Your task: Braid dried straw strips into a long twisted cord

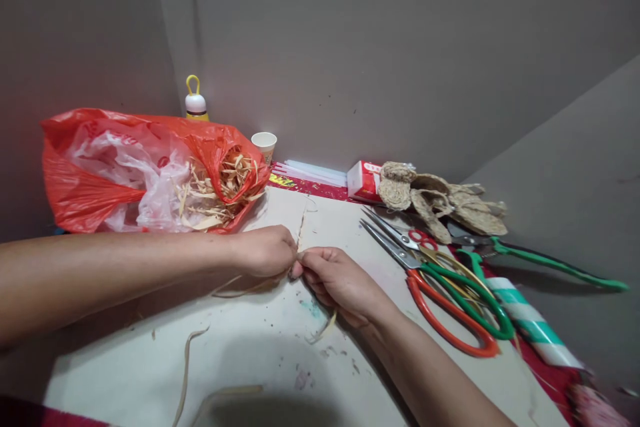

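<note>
My left hand [265, 250] and my right hand [337, 280] meet at the middle of the white table top [260, 353], fingers closed in a pinch. Both pinch thin pale straw strands [301, 227]; one strand runs up from the fingertips toward the wall, others trail out under the left hand and below the right. A red plastic bag [100, 167] full of the same straw [220, 190] lies just behind my left forearm, its mouth facing my hands.
Right of my hands lie large scissors with red handles [450, 320] and green handles [470, 293], plus a small pair [400, 233]. Woven straw pieces [435, 200], a red-white box [364, 180], a paper cup [264, 145], a bottle [195, 101] and green-white tape [530, 327] stand around.
</note>
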The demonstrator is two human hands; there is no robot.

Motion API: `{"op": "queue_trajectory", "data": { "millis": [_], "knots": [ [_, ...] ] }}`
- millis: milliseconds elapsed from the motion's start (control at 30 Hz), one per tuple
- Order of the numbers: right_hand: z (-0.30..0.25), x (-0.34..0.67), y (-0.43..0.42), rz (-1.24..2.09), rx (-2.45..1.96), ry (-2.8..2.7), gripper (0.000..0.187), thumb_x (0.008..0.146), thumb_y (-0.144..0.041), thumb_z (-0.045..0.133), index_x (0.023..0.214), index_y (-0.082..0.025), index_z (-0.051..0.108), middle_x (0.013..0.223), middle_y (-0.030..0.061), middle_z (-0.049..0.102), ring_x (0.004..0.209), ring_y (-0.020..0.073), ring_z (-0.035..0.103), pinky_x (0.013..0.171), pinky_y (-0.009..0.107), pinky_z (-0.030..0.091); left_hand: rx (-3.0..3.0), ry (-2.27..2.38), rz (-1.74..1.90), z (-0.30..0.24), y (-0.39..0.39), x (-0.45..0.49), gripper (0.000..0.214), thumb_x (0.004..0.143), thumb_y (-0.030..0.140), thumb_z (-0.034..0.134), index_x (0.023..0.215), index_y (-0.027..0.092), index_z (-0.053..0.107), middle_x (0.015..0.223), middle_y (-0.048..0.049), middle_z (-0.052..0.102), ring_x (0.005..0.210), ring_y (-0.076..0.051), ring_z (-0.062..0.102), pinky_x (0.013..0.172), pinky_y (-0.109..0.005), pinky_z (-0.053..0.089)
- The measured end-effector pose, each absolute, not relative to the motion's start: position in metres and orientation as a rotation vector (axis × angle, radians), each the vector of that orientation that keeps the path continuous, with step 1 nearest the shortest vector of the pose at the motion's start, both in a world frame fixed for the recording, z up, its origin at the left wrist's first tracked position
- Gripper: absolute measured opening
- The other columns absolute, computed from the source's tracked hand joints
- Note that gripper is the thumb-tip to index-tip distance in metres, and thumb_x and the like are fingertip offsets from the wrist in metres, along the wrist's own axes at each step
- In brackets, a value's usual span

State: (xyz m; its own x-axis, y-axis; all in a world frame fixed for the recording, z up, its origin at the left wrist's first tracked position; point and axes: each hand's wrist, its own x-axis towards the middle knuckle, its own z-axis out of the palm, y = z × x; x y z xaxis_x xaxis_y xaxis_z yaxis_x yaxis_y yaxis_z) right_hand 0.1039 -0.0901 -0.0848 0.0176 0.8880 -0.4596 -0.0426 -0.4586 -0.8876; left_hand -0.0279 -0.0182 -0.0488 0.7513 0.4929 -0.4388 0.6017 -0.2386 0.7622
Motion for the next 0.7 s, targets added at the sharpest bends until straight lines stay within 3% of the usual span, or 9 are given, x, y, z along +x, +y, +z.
{"op": "queue_trajectory", "data": {
  "millis": [167, 533, 700],
  "knots": [
    [-0.084, 0.099, -0.094, 1.573, -1.407, -0.784, 0.029, 0.068, -0.028, 0.052, 0.046, -0.019, 0.034, 0.035, -0.0103, 0.028, 0.03, 0.0011, 0.014, 0.032, 0.019, 0.008, 1.739, 0.951, -0.129, -0.059, -0.039, -0.023, 0.02, 0.071, 0.022, 0.035, 0.065, 0.015, 0.053, 0.051, -0.003, 0.056, 0.031, -0.011, 0.038, 0.036, -0.024, 0.031],
    [-0.089, 0.094, -0.096, 1.563, -1.315, -0.765, 0.036, 0.07, -0.035, 0.062, 0.049, -0.018, 0.038, 0.035, -0.0101, 0.029, 0.03, 0.0009, 0.018, 0.033, 0.018, 0.009, 1.926, 0.957, 0.18, -0.077, -0.055, -0.026, 0.021, 0.069, 0.011, 0.039, 0.085, 0.014, 0.053, 0.061, -0.0039, 0.063, 0.058, -0.014, 0.057, 0.054, -0.023, 0.041],
    [-0.086, 0.1, -0.095, 1.63, -1.276, -0.758, 0.031, 0.07, -0.035, 0.063, 0.056, -0.017, 0.043, 0.038, -0.0119, 0.025, 0.034, 0.0012, 0.012, 0.034, 0.017, 0.007, 1.671, 0.886, 0.065, -0.065, -0.046, -0.04, 0.023, 0.076, 0.025, 0.04, 0.093, 0.015, 0.054, 0.058, -0.0004, 0.06, 0.036, -0.01, 0.043, 0.039, -0.022, 0.034]
  ]
}}
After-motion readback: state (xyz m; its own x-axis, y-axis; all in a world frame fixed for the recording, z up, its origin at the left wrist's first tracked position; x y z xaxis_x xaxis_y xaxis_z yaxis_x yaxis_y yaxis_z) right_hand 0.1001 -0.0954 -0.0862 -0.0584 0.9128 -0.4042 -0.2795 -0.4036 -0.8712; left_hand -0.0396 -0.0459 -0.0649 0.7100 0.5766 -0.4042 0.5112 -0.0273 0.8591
